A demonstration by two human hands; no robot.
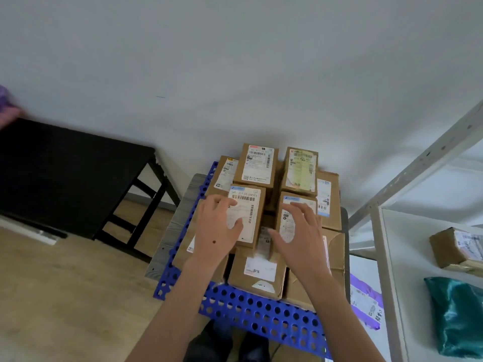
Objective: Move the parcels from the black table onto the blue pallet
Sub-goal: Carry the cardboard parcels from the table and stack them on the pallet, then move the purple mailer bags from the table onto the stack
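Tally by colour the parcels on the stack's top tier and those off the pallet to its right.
Brown cardboard boxes, top tier on the blue pallet: 4
Brown cardboard box on the white shelf: 1
Teal shiny bag: 1
Purple plastic mailer: 1
Total: 7

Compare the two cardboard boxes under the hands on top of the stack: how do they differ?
The left box has its white label mostly visible, with a wide barcode near its far edge; the right box has its label largely covered. The left hand lies on the left box's left edge; the right hand spreads over the right box's top. Both are brown, similar in size, and on the stack on the blue pallet.
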